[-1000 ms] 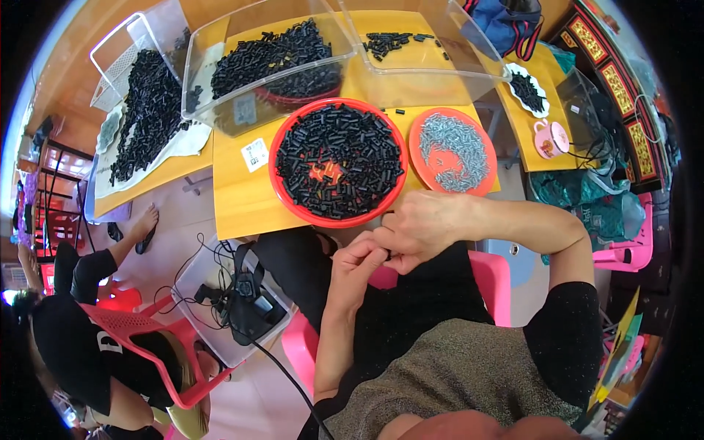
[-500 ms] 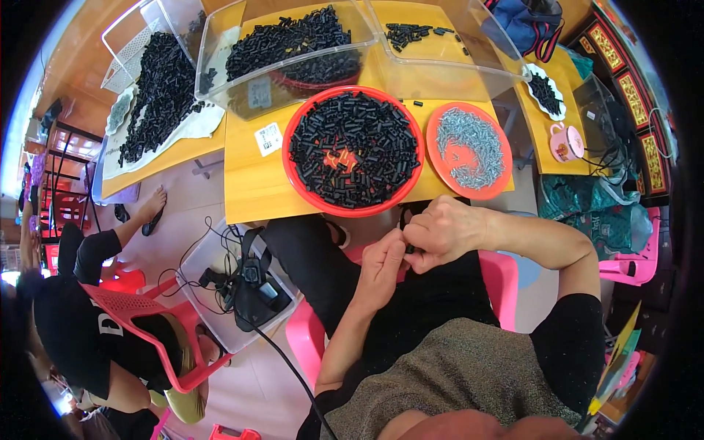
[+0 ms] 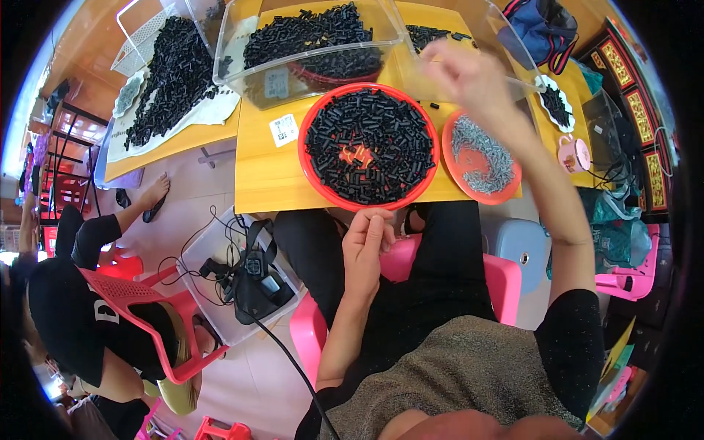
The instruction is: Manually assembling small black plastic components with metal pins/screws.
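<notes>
My left hand point(image 3: 369, 240) hovers just below the front edge of the yellow table point(image 3: 268, 180), fingers curled against the thumb, with nothing visible in it. My right hand point(image 3: 468, 72) is raised and blurred over a clear plastic bin point(image 3: 506, 55) at the far right of the table; what it holds is unclear. Between the hands sits a round red tray point(image 3: 312, 180) full of small black parts with a few orange pieces in the middle. A smaller red plate point(image 3: 513, 183) of silvery metal parts lies right of it.
Behind the red tray, a clear bin point(image 3: 242, 70) holds black parts. More black parts lie heaped on a white sheet point(image 3: 213, 114) at the left. A pink cup point(image 3: 573, 152) stands at the right. On the floor a tub point(image 3: 213, 293) holds cables, beside a person on a red chair point(image 3: 125, 293).
My hands were together in front of my body. My right hand has swung up and away over the far clear bin, while my left hand stays near the table edge.
</notes>
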`<state>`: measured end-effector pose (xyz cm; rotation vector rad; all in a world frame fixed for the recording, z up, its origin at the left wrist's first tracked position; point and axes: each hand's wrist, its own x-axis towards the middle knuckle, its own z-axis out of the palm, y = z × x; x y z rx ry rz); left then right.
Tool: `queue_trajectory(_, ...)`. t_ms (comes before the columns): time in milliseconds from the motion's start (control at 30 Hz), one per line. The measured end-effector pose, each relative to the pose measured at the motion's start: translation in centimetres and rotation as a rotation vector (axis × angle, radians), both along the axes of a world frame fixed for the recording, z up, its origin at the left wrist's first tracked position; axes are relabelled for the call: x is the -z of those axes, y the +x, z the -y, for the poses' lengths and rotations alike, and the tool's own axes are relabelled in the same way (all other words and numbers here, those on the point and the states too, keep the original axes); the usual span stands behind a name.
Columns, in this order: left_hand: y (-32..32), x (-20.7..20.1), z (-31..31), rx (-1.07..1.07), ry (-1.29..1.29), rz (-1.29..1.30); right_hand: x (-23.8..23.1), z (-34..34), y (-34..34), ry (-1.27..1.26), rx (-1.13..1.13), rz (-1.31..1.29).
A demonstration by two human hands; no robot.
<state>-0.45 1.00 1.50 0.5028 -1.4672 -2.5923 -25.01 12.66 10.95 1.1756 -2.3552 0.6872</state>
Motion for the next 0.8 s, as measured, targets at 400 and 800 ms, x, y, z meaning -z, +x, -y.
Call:
queue_trajectory(400, -0.4, 0.6, 1.2, -0.135, -0.031, 0.016, 10.5, 7.6, 5.2, 0.285, -0.105, 0.286)
queue_trajectory(800, -0.5, 1.1, 1.3, -0.392, -0.043, 0.009, 8.6, 6.4, 7.9, 0.033, -0.229, 0.167)
